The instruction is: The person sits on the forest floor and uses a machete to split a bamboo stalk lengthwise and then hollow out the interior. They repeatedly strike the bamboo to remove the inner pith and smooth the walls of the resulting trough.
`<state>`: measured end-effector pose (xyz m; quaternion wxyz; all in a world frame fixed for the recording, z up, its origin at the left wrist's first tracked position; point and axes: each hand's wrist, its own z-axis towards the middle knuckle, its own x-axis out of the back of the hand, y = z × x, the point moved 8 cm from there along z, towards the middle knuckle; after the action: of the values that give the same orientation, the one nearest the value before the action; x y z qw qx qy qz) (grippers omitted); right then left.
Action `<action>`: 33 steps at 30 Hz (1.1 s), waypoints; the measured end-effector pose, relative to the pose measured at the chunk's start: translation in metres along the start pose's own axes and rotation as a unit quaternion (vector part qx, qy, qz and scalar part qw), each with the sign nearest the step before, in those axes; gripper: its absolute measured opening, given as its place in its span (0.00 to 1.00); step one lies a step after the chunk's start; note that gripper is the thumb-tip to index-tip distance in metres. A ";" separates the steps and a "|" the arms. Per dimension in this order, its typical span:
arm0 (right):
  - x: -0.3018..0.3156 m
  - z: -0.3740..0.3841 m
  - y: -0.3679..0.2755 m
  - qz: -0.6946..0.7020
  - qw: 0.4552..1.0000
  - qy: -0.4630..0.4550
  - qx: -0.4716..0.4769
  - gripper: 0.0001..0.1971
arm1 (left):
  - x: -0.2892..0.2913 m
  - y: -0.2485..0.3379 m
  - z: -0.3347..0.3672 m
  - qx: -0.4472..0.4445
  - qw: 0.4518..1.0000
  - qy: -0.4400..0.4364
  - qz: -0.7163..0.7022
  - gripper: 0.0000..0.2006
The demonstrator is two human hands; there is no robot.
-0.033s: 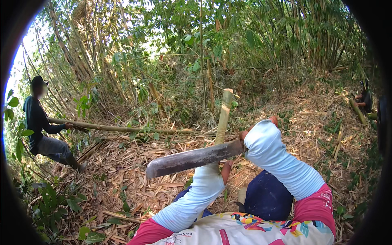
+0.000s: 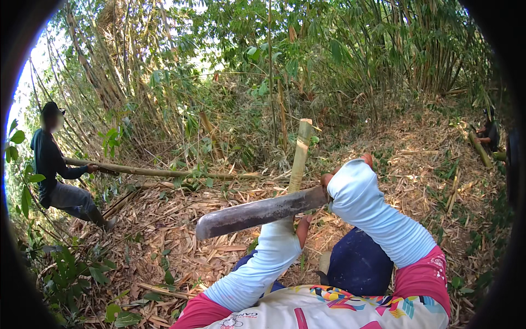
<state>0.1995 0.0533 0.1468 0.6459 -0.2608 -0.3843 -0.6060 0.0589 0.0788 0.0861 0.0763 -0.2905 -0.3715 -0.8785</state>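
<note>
Basically nothing's shifted since the last frame, so the work looks paused. Right hand (image 2: 339,172) has its fingers around the machete (image 2: 260,213), blade pointing left across the near-upright bamboo piece (image 2: 299,156). Left hand (image 2: 302,228) is low beside it; can't tell its grip.

Worn dark machete (image 2: 260,212), slightly tilted, in front of a near-upright pale green bamboo pole (image 2: 299,159)

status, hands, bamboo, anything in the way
Right hand gripping dark flat metal machete. Left hand at pale green bamboo pole, grip partly hidden. Machete crosses in front of pole.
</note>
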 end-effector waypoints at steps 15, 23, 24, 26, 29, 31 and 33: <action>0.057 0.023 0.111 0.241 0.906 0.159 -0.310 0.07 | -0.006 -0.005 -0.013 0.070 0.995 -0.003 -0.073 0.22; 0.005 -0.004 0.005 0.051 0.992 -0.101 -0.058 0.11 | -0.010 -0.008 -0.002 -0.009 0.988 -0.024 -0.149 0.28; 0.000 -0.005 0.003 0.033 0.994 -0.090 -0.047 0.09 | -0.014 -0.014 -0.004 0.008 0.991 -0.052 -0.125 0.29; -0.010 -0.005 0.004 -0.006 0.997 -0.066 -0.029 0.07 | -0.019 -0.013 -0.005 0.037 0.990 -0.110 -0.078 0.30; 0.003 0.001 0.011 0.022 1.000 -0.010 -0.020 0.05 | -0.008 -0.005 -0.005 0.030 0.987 -0.009 -0.159 0.30; -0.008 0.013 0.016 -0.057 0.984 -0.164 -0.049 0.09 | -0.002 -0.001 -0.005 0.011 0.986 0.022 -0.164 0.28; -0.031 0.036 0.052 -0.014 0.920 -0.375 -0.108 0.14 | -0.004 -0.003 -0.005 0.043 0.987 0.004 -0.154 0.27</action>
<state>0.2449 0.1073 0.1485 0.4134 -0.5317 -0.5346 -0.5105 0.0587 0.0777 0.0795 -0.0457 -0.2226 -0.4492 -0.8641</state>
